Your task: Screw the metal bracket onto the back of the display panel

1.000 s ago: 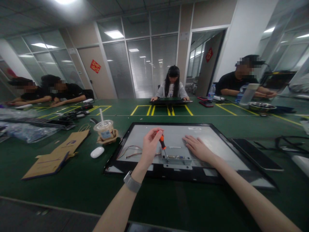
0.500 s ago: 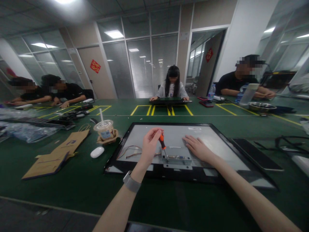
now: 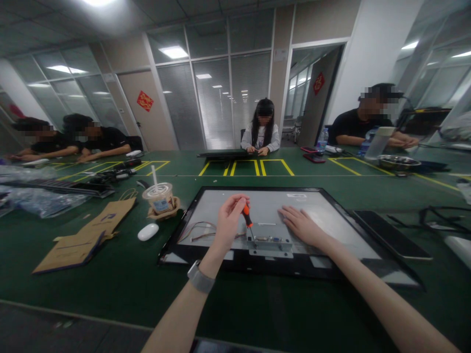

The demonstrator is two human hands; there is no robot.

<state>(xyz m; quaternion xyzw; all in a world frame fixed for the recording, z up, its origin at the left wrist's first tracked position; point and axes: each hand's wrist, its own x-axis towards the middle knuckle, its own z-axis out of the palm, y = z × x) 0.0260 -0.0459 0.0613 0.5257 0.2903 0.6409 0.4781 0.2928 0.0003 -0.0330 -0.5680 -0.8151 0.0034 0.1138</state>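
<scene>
My left hand point(image 3: 231, 218) grips the handle end of an orange and black screwdriver point(image 3: 247, 214). The screwdriver slants, its shaft pointing down at the left end of a metal bracket with connector ports point(image 3: 270, 242); whether the tip sits on a screw is too small to tell. Beneath lies a flat display panel point(image 3: 257, 203) with a grey back and a black frame. Resting on that grey back, right of the bracket, is my right hand point(image 3: 303, 225), fingers stretched out and holding nothing. Thin brown cables point(image 3: 200, 230) run across the panel on the left.
Left of the panel are a white mouse point(image 3: 148, 232), an iced drink cup point(image 3: 160, 198) in a cardboard holder and a brown paper bag point(image 3: 88, 233). A black slab-shaped part point(image 3: 390, 234) lies to the right. Across the table point(image 3: 176, 304) a person point(image 3: 263, 130) sits by another panel point(image 3: 228, 155).
Both my hands and the screwdriver stay in place. Across the table, the other panel has shifted left, and the person there has let go of its sides and brought their hands together.
</scene>
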